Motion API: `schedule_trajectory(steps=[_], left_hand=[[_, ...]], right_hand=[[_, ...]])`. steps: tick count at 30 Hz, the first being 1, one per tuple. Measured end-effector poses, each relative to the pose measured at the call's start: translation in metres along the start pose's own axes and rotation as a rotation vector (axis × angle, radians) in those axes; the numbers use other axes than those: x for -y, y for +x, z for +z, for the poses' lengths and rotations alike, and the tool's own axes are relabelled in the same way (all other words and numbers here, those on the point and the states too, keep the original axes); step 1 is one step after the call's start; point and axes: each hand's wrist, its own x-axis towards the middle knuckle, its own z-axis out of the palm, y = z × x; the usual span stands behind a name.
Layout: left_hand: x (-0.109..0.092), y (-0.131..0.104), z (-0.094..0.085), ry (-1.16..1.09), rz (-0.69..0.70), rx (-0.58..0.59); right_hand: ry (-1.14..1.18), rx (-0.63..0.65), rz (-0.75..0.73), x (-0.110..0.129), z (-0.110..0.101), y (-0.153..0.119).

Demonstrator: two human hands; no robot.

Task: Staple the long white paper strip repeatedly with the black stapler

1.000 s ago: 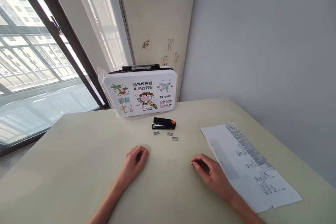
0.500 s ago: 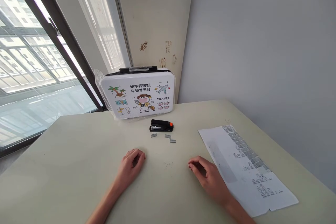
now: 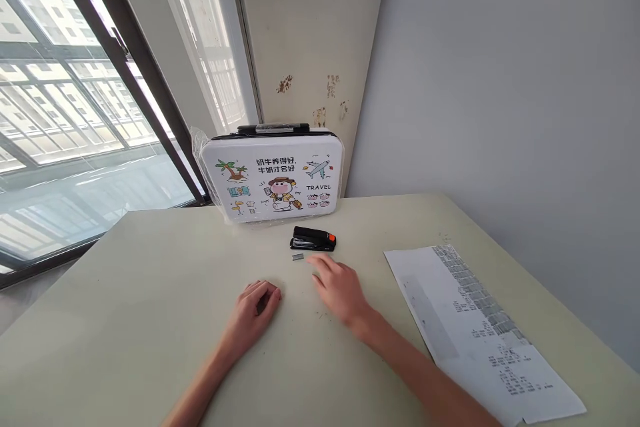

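My right hand (image 3: 341,288) is stretched over the table just in front of a black stapler (image 3: 313,239) with an orange button. Its thumb and index finger are apart, with nothing seen between them, and the fingertips are slightly blurred. Close to those fingertips lies a short strip of staples (image 3: 297,257); the two other strips seen earlier are hidden by this hand. My left hand (image 3: 256,310) rests on the tabletop, its fingers curled into a loose fist with nothing visible inside. Tiny loose staples (image 3: 321,315) are scattered between the hands.
A white cartoon-printed case (image 3: 275,177) with a black handle, partly wrapped in clear plastic, stands behind the stapler. A long printed paper sheet (image 3: 425,293) lies on the right of the table (image 3: 125,320). Window, peeling cabinet and grey wall surround the table.
My right hand has moved forward and left from beside the paper to the staple strips, its fingers opening. My left hand stays in place. The whole view has shifted slightly.
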Motion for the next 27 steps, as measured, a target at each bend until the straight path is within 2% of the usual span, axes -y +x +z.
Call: schedule_trajectory(steps=[2,4,6,8,11,13,15,17,19,21,23,25,27], left_hand=[[0.000,-0.001,0.000,0.002,0.015,-0.005],[0.002,-0.001,0.000,0.000,0.029,-0.007],[0.003,-0.002,0.001,-0.003,0.039,-0.006],[0.004,-0.002,0.000,-0.002,0.046,0.002],[0.004,-0.001,0.000,-0.003,0.052,0.015],[0.004,0.000,0.000,0.000,0.055,0.020],[0.005,0.001,0.000,0.008,0.055,0.028],[0.005,0.002,0.001,0.019,0.051,0.034],[0.005,0.002,0.000,0.028,0.046,0.032],[0.004,0.002,0.000,0.035,0.040,0.025],[0.003,0.002,-0.001,0.038,0.031,0.019],[0.002,0.002,-0.002,0.040,0.025,0.018],[0.002,0.002,-0.002,0.041,0.026,0.021]], right_hand=[[-0.036,0.028,-0.018,0.014,0.019,0.033],[-0.066,0.038,-0.028,0.023,0.032,0.047],[-0.089,0.025,-0.024,0.022,0.032,0.040],[-0.107,-0.021,0.013,0.004,0.013,0.017],[-0.166,-0.173,0.191,-0.062,-0.046,-0.034],[-0.233,-0.299,0.367,-0.123,-0.091,-0.072],[-0.304,-0.378,0.536,-0.183,-0.126,-0.108],[-0.388,-0.370,0.707,-0.230,-0.144,-0.137],[-0.385,-0.350,0.745,-0.255,-0.149,-0.157],[-0.367,-0.350,0.737,-0.257,-0.146,-0.169],[-0.350,-0.384,0.701,-0.242,-0.140,-0.177],[-0.316,-0.400,0.587,-0.217,-0.132,-0.184],[-0.279,-0.336,0.408,-0.192,-0.121,-0.192]])
